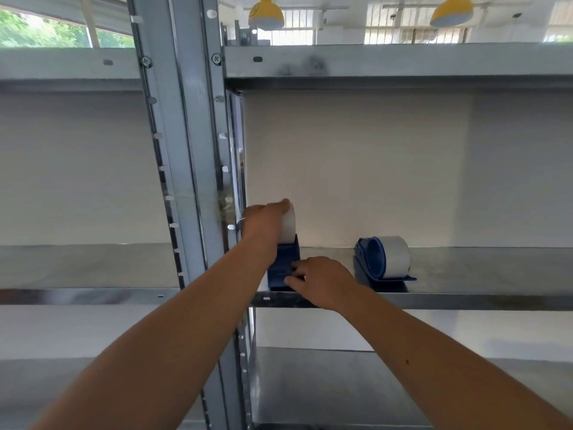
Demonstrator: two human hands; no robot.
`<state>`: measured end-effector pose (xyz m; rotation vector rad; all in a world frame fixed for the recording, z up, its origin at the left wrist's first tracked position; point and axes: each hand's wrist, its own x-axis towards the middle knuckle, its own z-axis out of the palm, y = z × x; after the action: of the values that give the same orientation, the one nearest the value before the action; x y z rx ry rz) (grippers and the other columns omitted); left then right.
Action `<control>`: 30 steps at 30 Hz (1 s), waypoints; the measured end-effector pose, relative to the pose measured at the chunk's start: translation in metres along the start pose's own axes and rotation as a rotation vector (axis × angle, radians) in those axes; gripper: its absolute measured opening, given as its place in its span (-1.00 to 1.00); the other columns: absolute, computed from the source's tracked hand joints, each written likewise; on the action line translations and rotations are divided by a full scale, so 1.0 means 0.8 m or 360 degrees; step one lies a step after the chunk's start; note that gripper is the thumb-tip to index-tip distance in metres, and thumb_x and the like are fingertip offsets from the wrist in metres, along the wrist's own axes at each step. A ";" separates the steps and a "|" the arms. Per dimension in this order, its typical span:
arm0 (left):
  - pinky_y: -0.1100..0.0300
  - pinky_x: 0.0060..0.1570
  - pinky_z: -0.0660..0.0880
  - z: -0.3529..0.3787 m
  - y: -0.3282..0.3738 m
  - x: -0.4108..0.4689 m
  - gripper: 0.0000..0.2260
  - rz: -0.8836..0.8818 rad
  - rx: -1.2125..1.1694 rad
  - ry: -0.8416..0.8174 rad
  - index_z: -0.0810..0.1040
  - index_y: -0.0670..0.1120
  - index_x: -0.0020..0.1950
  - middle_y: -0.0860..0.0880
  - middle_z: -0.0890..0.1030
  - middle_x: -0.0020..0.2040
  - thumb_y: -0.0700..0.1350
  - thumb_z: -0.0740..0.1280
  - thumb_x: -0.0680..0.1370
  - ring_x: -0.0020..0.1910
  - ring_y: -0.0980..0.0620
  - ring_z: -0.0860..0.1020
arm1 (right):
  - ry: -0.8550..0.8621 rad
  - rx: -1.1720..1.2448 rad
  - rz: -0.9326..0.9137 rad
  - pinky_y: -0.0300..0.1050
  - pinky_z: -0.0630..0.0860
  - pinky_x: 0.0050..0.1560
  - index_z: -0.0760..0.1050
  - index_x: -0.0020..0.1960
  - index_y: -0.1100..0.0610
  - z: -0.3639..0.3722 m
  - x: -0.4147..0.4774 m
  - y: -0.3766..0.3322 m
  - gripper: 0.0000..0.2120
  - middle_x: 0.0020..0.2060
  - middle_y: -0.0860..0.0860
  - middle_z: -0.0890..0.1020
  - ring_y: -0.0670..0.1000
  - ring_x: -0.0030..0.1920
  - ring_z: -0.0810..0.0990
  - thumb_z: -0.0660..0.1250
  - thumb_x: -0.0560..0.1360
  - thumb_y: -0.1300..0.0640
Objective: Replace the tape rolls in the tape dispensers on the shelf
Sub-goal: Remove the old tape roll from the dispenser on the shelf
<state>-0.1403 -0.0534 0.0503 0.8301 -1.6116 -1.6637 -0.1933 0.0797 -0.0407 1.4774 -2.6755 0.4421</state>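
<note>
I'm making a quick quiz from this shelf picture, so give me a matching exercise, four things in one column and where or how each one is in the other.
1. left hand
2. right hand
3. second dispenser
4. yellow lamps

A. hanging beyond the top shelf
B. on the near dispenser's blue base
C. grips the white tape roll
D. stands alone, untouched, to the right

Pairs: 1-C, 2-B, 3-D, 4-A

grey metal shelving [403, 62] against a white wall [356, 169]; two yellow lamps [266, 12] hang before barred windows [412, 29].
</note>
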 end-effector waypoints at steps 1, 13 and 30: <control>0.24 -0.19 0.43 0.000 0.008 0.003 -0.45 -0.0039 -0.0007 -0.0023 0.48 -0.26 0.38 -0.04 0.53 -0.12 0.07 0.49 0.55 -0.15 0.02 0.51 | 0.0016 0.0002 0.0023 0.06 0.50 0.35 0.52 0.47 0.03 0.003 -0.001 -0.001 -0.45 0.47 0.00 0.55 0.08 0.37 0.56 0.15 0.64 -0.26; 0.19 -0.35 0.44 0.005 -0.010 0.016 -0.65 0.0068 0.0167 0.0004 0.53 -0.10 -0.22 -0.02 0.61 -0.24 0.15 0.52 0.46 -0.28 0.03 0.57 | 0.0647 0.1440 0.0194 -0.17 0.51 0.01 0.66 0.21 0.03 -0.030 0.026 -0.033 -0.70 0.04 -0.10 0.71 -0.09 0.02 0.66 0.43 0.56 -0.10; 0.18 -0.37 0.34 0.005 -0.010 0.015 -0.61 0.0135 0.0312 0.0024 0.45 -0.18 -0.11 -0.04 0.42 -0.29 0.12 0.17 0.70 -0.37 0.03 0.39 | 0.0816 0.1375 0.0348 -0.05 0.46 -0.09 0.64 -0.05 0.30 -0.043 0.012 -0.021 -0.83 -0.14 0.23 0.68 0.05 -0.19 0.55 0.37 0.61 0.20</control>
<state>-0.1506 -0.0608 0.0424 0.8556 -1.7951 -1.4546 -0.1873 0.0728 -0.0020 0.9346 -2.2867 1.8655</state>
